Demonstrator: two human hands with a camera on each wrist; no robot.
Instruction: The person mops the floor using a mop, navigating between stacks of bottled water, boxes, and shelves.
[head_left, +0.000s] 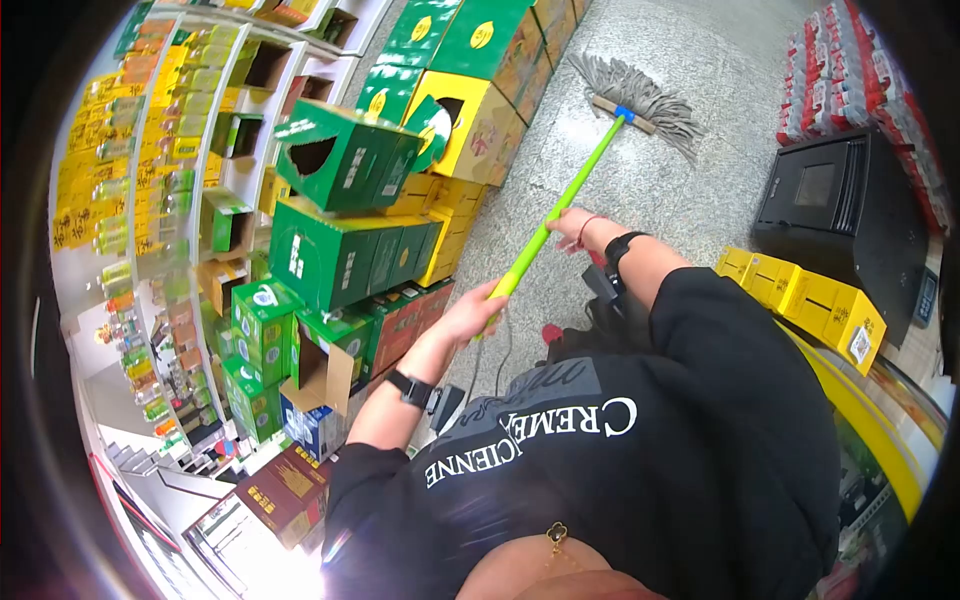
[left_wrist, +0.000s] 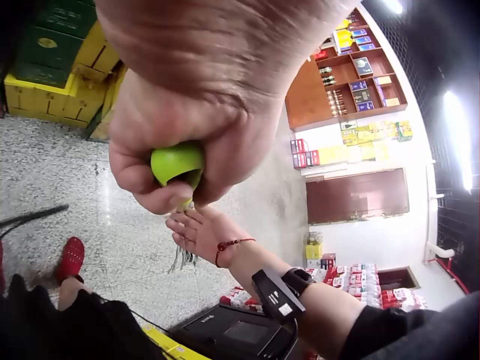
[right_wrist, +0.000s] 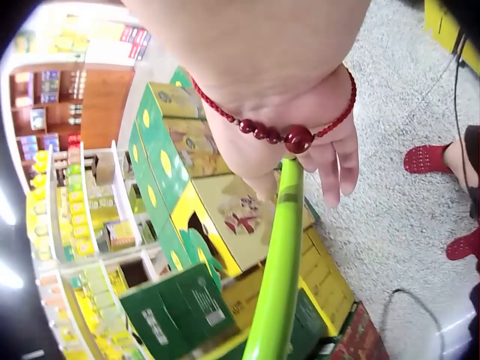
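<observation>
A mop with a lime green handle [head_left: 592, 162] slants away from me, its grey string head [head_left: 665, 108] on the speckled floor. My left hand [head_left: 472, 312] grips the handle near its top; in the left wrist view its fingers curl round the hollow green end [left_wrist: 177, 160]. Further down the handle is my right hand [head_left: 577, 228]. The right wrist view shows this hand's fingers [right_wrist: 328, 169] extended beside the green shaft [right_wrist: 279, 255], which passes between them and the thumb. In the left wrist view the right palm [left_wrist: 211, 234] faces the camera, fingers fairly straight.
Stacked green cartons [head_left: 335, 255] and a yellow carton [head_left: 475, 125] line the left side of the floor. Bottle shelves [head_left: 200, 130] stand beyond. On the right are a black cabinet [head_left: 815, 190], yellow boxes [head_left: 800, 300] and red-and-white packs [head_left: 822, 85]. A dark cable [right_wrist: 420, 300] lies near red shoes [right_wrist: 427, 159].
</observation>
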